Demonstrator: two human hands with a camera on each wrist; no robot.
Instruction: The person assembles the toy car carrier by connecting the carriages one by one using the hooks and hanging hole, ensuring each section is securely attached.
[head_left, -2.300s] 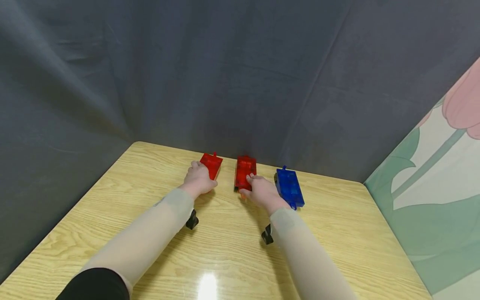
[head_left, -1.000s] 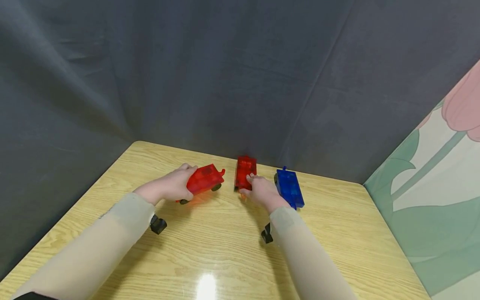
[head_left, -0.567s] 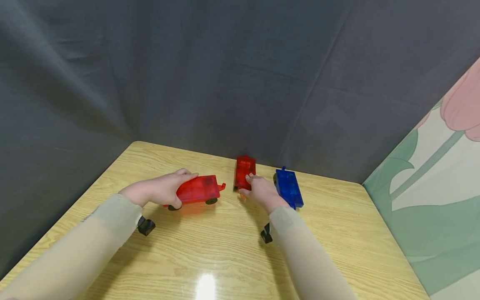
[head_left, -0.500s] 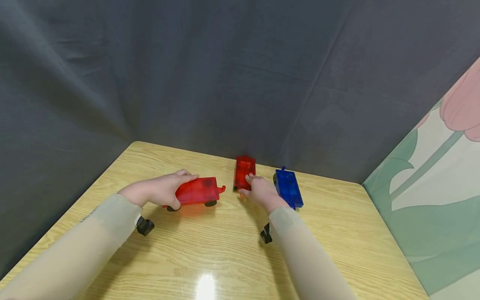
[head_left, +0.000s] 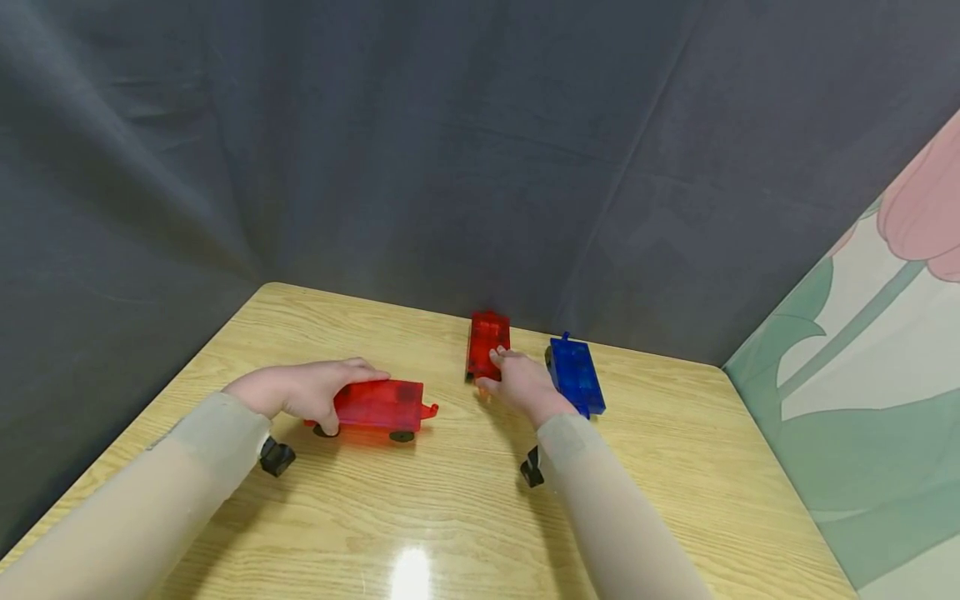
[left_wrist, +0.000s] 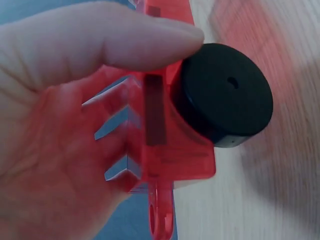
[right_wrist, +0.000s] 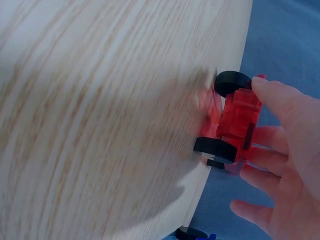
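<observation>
My left hand [head_left: 311, 390] grips a see-through red toy train car [head_left: 378, 404] from its left end, thumb on the near side and fingers over the far side. The car stands crosswise at the left middle of the table, its hook pointing right. In the left wrist view, the thumb lies beside a black wheel [left_wrist: 227, 95], and the fingers show through the red plastic. My right hand [head_left: 525, 383] touches the near end of a second red toy train car [head_left: 489, 340] at the back edge. In the right wrist view, its thumb lies at one end, the fingers loosely extended behind.
A blue toy train car [head_left: 577, 375] stands just right of my right hand, hooks at both ends. The light wooden table [head_left: 420, 492] ends at a dark grey curtain [head_left: 465, 158] behind. Fabric with a tulip print [head_left: 862, 400] borders the right side.
My left hand has drawn the first red car from the back edge toward me and leftward, turning it from lengthwise to crosswise. The right hand stays on the second red car.
</observation>
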